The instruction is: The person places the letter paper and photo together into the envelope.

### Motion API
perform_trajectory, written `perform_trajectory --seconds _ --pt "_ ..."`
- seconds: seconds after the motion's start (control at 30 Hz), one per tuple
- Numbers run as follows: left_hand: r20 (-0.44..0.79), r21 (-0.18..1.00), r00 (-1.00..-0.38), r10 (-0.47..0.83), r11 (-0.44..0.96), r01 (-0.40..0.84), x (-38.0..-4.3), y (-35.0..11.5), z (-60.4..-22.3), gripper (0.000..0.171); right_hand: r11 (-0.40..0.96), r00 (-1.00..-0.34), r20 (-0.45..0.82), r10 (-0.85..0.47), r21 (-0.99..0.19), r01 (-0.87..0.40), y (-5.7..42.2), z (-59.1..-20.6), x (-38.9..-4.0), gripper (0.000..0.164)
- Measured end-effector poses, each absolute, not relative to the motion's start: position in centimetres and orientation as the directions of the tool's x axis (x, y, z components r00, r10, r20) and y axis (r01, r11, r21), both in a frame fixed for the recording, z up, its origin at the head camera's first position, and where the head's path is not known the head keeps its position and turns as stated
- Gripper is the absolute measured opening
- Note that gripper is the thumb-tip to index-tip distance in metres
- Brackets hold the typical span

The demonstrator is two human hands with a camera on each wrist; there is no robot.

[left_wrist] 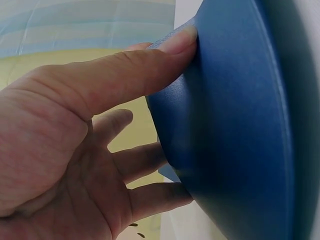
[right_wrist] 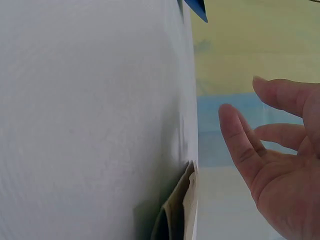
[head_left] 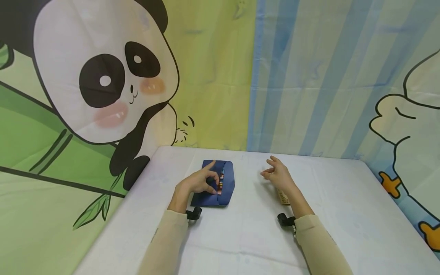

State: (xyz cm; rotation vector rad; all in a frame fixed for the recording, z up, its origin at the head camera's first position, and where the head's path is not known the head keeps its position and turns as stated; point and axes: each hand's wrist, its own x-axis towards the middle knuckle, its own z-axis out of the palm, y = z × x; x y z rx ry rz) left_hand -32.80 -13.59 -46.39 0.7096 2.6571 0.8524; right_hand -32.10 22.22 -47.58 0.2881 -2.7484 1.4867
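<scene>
A dark blue paper envelope (head_left: 228, 183) lies on the table, a strip of colourful print (head_left: 220, 186) showing along its opening. My left hand (head_left: 197, 182) is over its left part. In the left wrist view, the thumb and a finger pinch the edge of the blue paper (left_wrist: 235, 115), the other fingers spread behind it. My right hand (head_left: 282, 177) hovers above the table to the right, fingers loosely bent and holding nothing. Below it sits a small tan, folded paper piece with print (head_left: 283, 198), partly hidden by the wrist; its standing folds show in the right wrist view.
A white cloth covers the table (head_left: 247, 236). Behind it hangs a curtain (head_left: 213, 76) with a cartoon panda and blue stripes. Black wrist cameras (head_left: 194, 214) are strapped to both wrists.
</scene>
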Motion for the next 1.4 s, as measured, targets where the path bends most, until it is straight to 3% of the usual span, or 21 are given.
perform_trajectory --seconds 0.8,1.0,1.23,1.4 --pt "-0.095 0.597 -0.846 0.525 0.71 0.374 -32.6 -13.6 -46.4 0.026 0.693 -0.982 0.119 -0.144 -0.697 -0.186 26.0 -48.2 -31.8 0.065" --pt "-0.091 0.603 -0.848 0.522 0.707 0.371 -32.7 -13.5 -46.4 0.025 0.727 -0.989 0.059 -0.138 -0.673 -0.141 26.7 -48.4 -31.9 0.072" --pt "-0.091 0.603 -0.85 0.519 0.708 0.368 -32.7 -13.5 -46.3 0.025 0.822 -0.993 0.0 -0.119 -0.561 -0.099 27.1 -48.7 -31.9 0.087" --pt "-0.086 0.604 -0.844 0.529 0.702 0.378 -32.6 -13.6 -46.3 0.026 0.831 -0.995 -0.016 -0.097 -0.551 -0.072 27.0 -48.8 -31.8 0.088"
